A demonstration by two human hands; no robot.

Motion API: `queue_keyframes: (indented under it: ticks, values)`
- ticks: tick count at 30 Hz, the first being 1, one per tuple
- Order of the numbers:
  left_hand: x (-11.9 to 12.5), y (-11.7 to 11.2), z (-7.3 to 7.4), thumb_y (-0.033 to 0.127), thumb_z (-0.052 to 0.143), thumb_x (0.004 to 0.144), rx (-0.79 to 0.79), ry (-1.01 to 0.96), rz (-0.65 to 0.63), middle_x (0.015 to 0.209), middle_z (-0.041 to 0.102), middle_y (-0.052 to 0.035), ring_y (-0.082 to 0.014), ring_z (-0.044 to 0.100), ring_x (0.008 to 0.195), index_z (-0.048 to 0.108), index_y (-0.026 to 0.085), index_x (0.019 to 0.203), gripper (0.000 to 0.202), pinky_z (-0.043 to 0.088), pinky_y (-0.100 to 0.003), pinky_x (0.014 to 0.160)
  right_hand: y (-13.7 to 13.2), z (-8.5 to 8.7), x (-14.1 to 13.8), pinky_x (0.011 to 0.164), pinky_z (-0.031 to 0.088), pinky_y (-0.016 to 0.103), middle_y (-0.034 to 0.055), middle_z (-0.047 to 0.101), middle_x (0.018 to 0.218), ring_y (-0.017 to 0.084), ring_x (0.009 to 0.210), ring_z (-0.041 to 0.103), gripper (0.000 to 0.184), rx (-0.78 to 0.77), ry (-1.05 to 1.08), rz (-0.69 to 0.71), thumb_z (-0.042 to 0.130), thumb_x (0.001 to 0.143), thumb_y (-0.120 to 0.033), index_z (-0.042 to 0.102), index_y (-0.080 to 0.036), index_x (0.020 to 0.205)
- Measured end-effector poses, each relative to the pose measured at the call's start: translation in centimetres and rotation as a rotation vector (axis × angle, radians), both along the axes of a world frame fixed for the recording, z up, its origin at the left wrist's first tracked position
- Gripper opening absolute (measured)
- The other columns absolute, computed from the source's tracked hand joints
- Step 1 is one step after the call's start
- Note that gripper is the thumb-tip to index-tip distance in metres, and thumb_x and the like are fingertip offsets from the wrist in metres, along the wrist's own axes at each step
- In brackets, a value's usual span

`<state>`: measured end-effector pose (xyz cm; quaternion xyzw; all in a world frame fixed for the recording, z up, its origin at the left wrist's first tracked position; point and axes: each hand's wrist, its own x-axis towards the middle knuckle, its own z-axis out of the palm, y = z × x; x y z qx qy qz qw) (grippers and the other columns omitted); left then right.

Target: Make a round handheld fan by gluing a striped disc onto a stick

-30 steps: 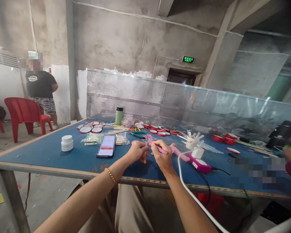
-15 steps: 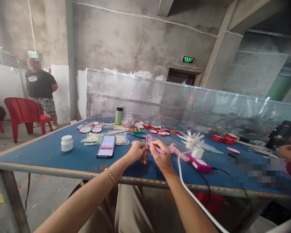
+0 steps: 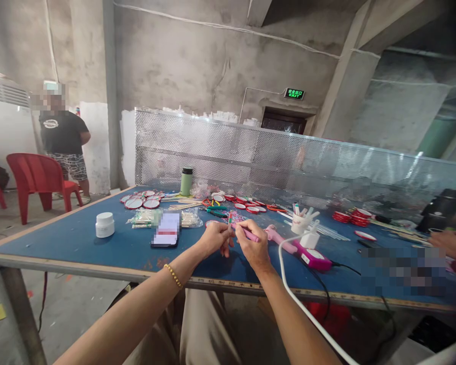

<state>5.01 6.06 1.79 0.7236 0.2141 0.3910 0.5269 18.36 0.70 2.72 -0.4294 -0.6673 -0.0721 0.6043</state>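
Note:
In front of me, above the table's front half, my left hand (image 3: pixel 217 237) pinches a small narrow piece (image 3: pixel 230 219) with red, green and pale bands, held upright. My right hand (image 3: pixel 254 246) is closed around a pink pen-shaped tool (image 3: pixel 251 234), whose tip points left at that piece. Both hands are close together, and my fingers hide the tool's tip, so contact cannot be made out. A phone (image 3: pixel 166 229) with a lit screen stands left of my left hand. Right of my right hand lie a pink handled device (image 3: pixel 279 237) and a magenta box (image 3: pixel 312 256).
Behind my hands lie pliers (image 3: pixel 216 208), red-rimmed discs (image 3: pixel 251 207) and thin sticks (image 3: pixel 186 204). A white jar (image 3: pixel 105 225), green bottle (image 3: pixel 186 181) and cup of pens (image 3: pixel 300 222) stand around. A white cable (image 3: pixel 289 284) crosses the table's front edge. At right is a co-worker's hand (image 3: pixel 450 242).
My two hands hold nearly the same pose, with the banded piece and pink tool still in them. At the right edge, the co-worker's hand has shifted slightly.

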Motion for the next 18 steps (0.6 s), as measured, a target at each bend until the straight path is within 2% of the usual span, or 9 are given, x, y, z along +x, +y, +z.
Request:
queue_keyframes:
  ticks: [6,14,18]
  values:
    - [0.01,0.04,-0.02,0.043,0.051,0.095,0.001,0.002,-0.003,0.045,0.057,0.0021,-0.0116,0.056,0.034,0.055,0.014,0.071,0.037,0.041,-0.019,0.035,0.13,-0.16,0.11,0.050,0.049,0.022,-0.0007,0.063,0.064,0.014,0.054,0.062,0.015,-0.003,0.006,-0.005,0.057,0.088,-0.028,0.061,-0.022,0.075]
    - [-0.02,-0.16,0.23,0.030,0.050,0.095,-0.023,0.004,-0.002,0.044,0.056,0.0028,-0.0117,0.056,0.033,0.055,0.014,0.070,0.030,0.041,-0.018,0.034,0.26,-0.21,0.23,0.050,0.047,0.022,-0.0005,0.063,0.064,0.014,0.055,0.061,0.015,-0.001,0.005,-0.020,0.056,0.087,-0.027,0.060,-0.022,0.074]
    - [-0.02,-0.14,0.20,0.032,0.049,0.096,-0.021,0.002,0.001,0.044,0.056,0.0028,-0.0117,0.057,0.033,0.055,0.014,0.071,0.031,0.041,-0.018,0.033,0.14,-0.11,0.16,0.050,0.046,0.023,-0.0005,0.062,0.063,0.014,0.054,0.061,0.015,0.003,0.006,-0.022,0.056,0.087,-0.027,0.060,-0.021,0.073]
